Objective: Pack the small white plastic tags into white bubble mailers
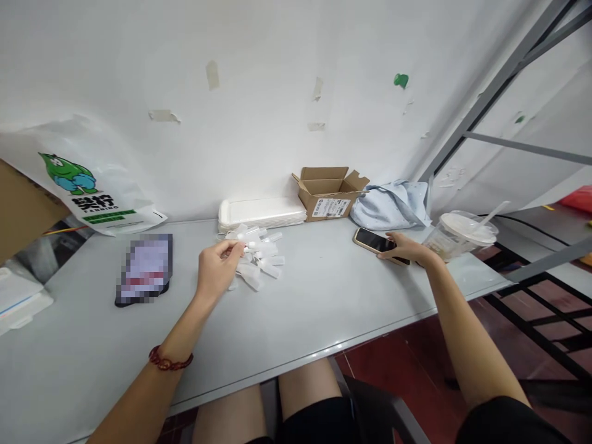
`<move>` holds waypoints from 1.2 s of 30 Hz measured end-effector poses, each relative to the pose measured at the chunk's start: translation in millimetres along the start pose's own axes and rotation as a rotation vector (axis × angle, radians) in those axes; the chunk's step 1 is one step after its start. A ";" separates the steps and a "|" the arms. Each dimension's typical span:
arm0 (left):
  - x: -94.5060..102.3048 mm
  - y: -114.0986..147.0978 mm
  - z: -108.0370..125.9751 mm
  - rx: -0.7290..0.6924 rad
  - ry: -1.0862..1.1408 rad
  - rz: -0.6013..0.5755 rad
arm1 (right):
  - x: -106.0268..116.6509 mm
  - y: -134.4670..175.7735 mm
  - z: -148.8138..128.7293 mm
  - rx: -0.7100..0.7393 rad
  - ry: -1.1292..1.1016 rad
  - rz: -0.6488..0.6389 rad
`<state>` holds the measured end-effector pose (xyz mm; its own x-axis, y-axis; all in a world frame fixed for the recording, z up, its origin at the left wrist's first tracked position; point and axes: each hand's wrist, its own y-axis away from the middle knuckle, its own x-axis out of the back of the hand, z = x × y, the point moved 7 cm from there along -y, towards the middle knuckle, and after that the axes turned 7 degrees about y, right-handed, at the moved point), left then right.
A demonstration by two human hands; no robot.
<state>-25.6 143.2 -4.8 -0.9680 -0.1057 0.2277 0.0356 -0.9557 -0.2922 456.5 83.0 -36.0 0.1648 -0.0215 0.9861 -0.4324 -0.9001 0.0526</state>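
Pinching a small white plastic piece (pixel 251 245) at the translucent plastic pile (pixel 269 250) left of centre on the grey bench (pixel 319 296), the left hand (pixel 218 262) wants a light grip; the right hand (pixel 407 249) clasps the black-screened, pale-edged phone (pixel 370 239) at right.

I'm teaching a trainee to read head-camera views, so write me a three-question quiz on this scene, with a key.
1. Multiple choice. What are the fingers of the right hand on?
A) the phone
B) the drinking straw
C) the printed plastic bag

2. True or false. The open cardboard box stands between the stack of white trays and the pale blue cloth.

3. Fill in the word. The left hand is at the pile of small whitish pieces, and a dark red ____ circles the same arm.

Key:
1. A
2. True
3. bracelet
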 end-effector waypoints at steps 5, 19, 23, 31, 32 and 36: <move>-3.8 2.2 -2.3 0.046 0.068 -0.006 | -7.2 7.3 0.5 0.034 -0.169 0.016; -8.0 2.7 -4.9 0.033 0.086 -0.031 | -16.0 -10.5 -41.1 0.058 -0.296 0.153; -8.6 1.8 -8.7 0.039 0.026 -0.047 | -22.9 -6.6 -58.4 0.007 -0.018 0.057; -8.1 0.4 -5.6 -0.107 -0.210 -0.026 | -20.4 39.2 -222.7 0.510 0.198 0.333; -7.7 0.6 -4.5 -0.138 -0.248 -0.018 | -20.7 40.8 -246.3 0.590 0.205 0.335; -6.5 0.7 -4.0 -0.204 -0.321 -0.017 | -14.8 23.5 -306.7 0.672 0.282 0.376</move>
<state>-20.2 144.3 -10.2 -0.8399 -0.2023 0.5037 -0.0611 -0.8868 -0.4580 172.0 195.6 -1.1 -0.1533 -0.3441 0.9263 0.2237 -0.9252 -0.3067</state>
